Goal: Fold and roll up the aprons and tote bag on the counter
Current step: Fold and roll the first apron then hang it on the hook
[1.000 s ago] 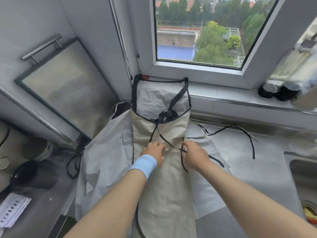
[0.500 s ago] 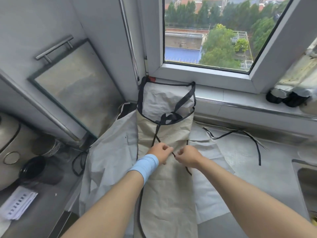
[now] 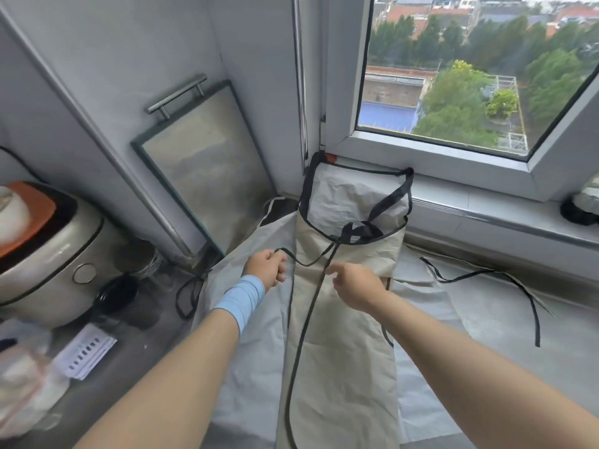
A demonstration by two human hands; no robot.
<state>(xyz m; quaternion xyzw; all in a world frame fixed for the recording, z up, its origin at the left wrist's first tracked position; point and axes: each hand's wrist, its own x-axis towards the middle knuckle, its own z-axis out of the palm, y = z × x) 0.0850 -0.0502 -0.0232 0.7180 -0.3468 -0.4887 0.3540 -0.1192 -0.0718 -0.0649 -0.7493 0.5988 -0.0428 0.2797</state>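
The beige apron [image 3: 340, 351] lies lengthwise on the tabletop [image 3: 525, 345], folded into a long narrow strip, its bib end propped against the window sill [image 3: 486, 202] — that apron is my marker for everything else. Under it, spreading out to both sides, lies a pale grey apron [image 3: 246, 335].

My left grip [image 3: 265, 268] hovers just off the beige apron's left edge, over the grey cloth. It is clenched round the end of a thin black tie [image 3: 303, 262] that sags back to the black knot [image 3: 351, 231] near the bib. My right grip [image 3: 353, 286] sits over the beige apron's upper middle, fingertips [image 3: 329, 271] pinched on a second black tie [image 3: 299, 345] — this one runs from the knot, through my fingers, then down along the apron towards its near end. A blue wristband [image 3: 241, 299] wraps my left wrist.

Right of the beige apron a loose black tie [image 3: 486, 273] trails over the tabletop. Left of it stand a rice cooker [image 3: 48, 254] and, leaning on the wall, a framed glass panel [image 3: 207, 166].
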